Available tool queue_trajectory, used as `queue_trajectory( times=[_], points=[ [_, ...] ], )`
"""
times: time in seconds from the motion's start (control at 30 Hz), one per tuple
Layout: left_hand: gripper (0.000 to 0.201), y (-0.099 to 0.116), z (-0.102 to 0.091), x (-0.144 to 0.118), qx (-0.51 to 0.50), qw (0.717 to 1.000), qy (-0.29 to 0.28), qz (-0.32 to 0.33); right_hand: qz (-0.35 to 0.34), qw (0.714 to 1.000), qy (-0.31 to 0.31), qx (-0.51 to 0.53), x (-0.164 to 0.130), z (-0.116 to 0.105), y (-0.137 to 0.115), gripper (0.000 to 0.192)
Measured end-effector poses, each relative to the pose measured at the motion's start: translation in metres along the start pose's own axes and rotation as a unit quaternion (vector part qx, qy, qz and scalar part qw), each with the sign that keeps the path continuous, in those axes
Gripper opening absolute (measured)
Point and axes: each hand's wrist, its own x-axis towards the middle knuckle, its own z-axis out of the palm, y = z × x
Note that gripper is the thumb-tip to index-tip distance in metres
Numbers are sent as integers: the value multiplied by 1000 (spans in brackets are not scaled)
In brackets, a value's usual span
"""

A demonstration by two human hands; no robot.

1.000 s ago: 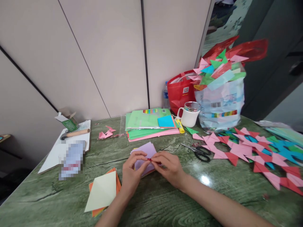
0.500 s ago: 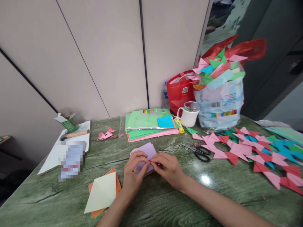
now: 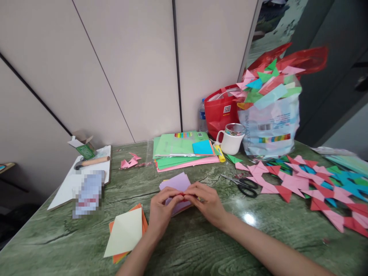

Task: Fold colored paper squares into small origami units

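- The left hand and right hand meet fingertip to fingertip near the middle of the green counter. Both are closed in a pinch on a small red paper piece, which is mostly hidden by the fingers.
- The red piece sits just above the lilac paper stack, which lies flat under the hands.
- To fold such a small piece well, it seems best to keep both pinches close to the crease, line up the edges before pressing, and then run a nail along the fold.
- The yellow sheet on orange ones lies near left, and the scissors lie to the right.
- The clear bag at the far right carries "COPY PAPER" lettering and a barcode. The red bag shows a QR code, and other print is too small to read.
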Motion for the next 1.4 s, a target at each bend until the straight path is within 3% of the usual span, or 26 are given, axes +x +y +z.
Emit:
queue_trajectory(
  times=[0.17,0.37,0.57,0.8,0.97,1.23,1.4],
  points=[
    [8,2,2,-2,21,999,31,-37,46,999,-1,5,0,0,0,13],
    [13,-2,4,-2,-46,992,81,-82,115,992,-8,42,3,-1,-4,12],
    [10,0,5,-1,-99,988,44,-110,141,989,6,48,2,-1,-1,11],
    [13,-2,4,1,-133,974,44,-179,186,978,-9,89,3,-2,-2,10],
    [14,-1,5,-2,-133,977,19,-164,267,943,-23,198,6,-4,1,16],
    [19,-2,5,-1,-145,971,5,-191,321,900,-58,291,7,-3,6,22],
    [18,-5,3,-1,-142,968,-36,-205,303,913,-60,265,6,-1,8,19]
  ],
)
